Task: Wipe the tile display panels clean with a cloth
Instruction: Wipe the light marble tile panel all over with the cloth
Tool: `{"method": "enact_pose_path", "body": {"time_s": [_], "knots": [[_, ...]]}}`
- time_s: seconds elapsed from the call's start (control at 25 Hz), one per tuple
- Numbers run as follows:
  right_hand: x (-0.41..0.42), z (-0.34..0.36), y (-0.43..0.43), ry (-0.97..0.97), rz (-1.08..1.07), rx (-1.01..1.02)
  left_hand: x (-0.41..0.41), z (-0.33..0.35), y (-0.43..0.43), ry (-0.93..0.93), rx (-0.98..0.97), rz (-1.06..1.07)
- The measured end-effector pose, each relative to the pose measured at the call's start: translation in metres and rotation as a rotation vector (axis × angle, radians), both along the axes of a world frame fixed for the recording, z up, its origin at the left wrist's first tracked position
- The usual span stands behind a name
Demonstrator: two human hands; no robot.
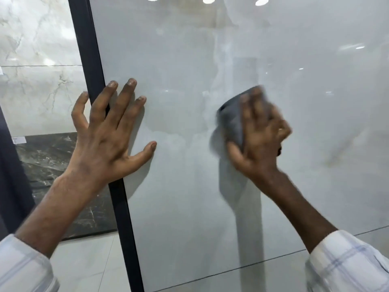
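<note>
Right hand [261,135]: fingers mostly extended, pressing one grey cloth [230,121] flat against the pale glossy panel [189,60], mid-surface. The hand is blurred, likely mid-stroke.

Left hand [107,131]: spread wide, palm straddling the dark frame edge [88,49], fingertips on the tile. You're probably bracing the panel so it doesn't swing under the wiping pressure.

Count: two hands, one cloth, one panel in work. Behind, left: pale marble tiles [37,39], one dark slab [52,161].
</note>
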State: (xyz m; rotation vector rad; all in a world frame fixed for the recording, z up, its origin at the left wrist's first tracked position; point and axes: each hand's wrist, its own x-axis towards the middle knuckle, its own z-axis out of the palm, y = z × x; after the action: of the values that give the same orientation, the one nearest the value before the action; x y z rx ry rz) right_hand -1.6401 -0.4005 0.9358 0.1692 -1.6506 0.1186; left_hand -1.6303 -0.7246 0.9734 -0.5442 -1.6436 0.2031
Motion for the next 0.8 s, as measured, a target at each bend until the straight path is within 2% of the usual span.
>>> {"method": "enact_pose_path", "body": {"time_s": [0.08, 0.12, 0.16, 0.2, 0.28, 0.32, 0.36, 0.4, 0.48, 0.52, 0.56, 0.6, 0.72, 0.76, 0.8], "knots": [[0.002, 0.002, 0.008, -0.004, 0.060, 0.592, -0.003, 0.018, 0.002, 0.025, -0.030, 0.014], [0.002, 0.018, 0.021, -0.001, 0.037, 0.714, -0.005, 0.027, 0.004, 0.042, -0.034, 0.015], [-0.002, 0.038, 0.034, 0.009, -0.019, 0.682, -0.007, 0.037, 0.005, 0.058, -0.026, 0.015], [-0.005, 0.060, 0.045, 0.004, -0.054, 0.507, -0.009, 0.046, 0.007, 0.067, -0.009, 0.015], [-0.005, 0.098, 0.050, -0.014, -0.009, -0.082, -0.010, 0.064, 0.011, 0.079, 0.024, 0.014], [-0.003, 0.105, 0.039, -0.014, 0.007, -0.258, -0.011, 0.072, 0.013, 0.080, 0.030, 0.012], [-0.002, 0.106, 0.022, -0.002, -0.001, -0.258, -0.011, 0.081, 0.016, 0.077, 0.028, 0.010], [-0.002, 0.103, 0.007, 0.018, 0.000, -0.077, -0.011, 0.088, 0.019, 0.074, 0.017, 0.009], [-0.002, 0.098, -0.005, 0.024, 0.045, 0.562, -0.012, 0.102, 0.023, 0.095, -0.014, 0.015], [0.000, 0.110, 0.002, 0.014, 0.040, 0.781, -0.012, 0.110, 0.024, 0.113, -0.028, 0.020], [0.000, 0.129, 0.012, 0.016, 0.019, 0.839, -0.014, 0.117, 0.025, 0.126, -0.037, 0.022], [-0.003, 0.148, 0.023, 0.030, 0.006, 0.737, -0.014, 0.124, 0.025, 0.134, -0.036, 0.019], [-0.006, 0.200, 0.038, 0.076, 0.057, -0.059, -0.015, 0.152, 0.024, 0.151, -0.013, 0.015], [-0.007, 0.205, 0.028, 0.084, 0.051, -0.201, -0.015, 0.161, 0.025, 0.151, -0.010, 0.023], [-0.008, 0.207, 0.014, 0.101, 0.037, -0.188, -0.014, 0.169, 0.026, 0.148, -0.008, 0.032]]}}
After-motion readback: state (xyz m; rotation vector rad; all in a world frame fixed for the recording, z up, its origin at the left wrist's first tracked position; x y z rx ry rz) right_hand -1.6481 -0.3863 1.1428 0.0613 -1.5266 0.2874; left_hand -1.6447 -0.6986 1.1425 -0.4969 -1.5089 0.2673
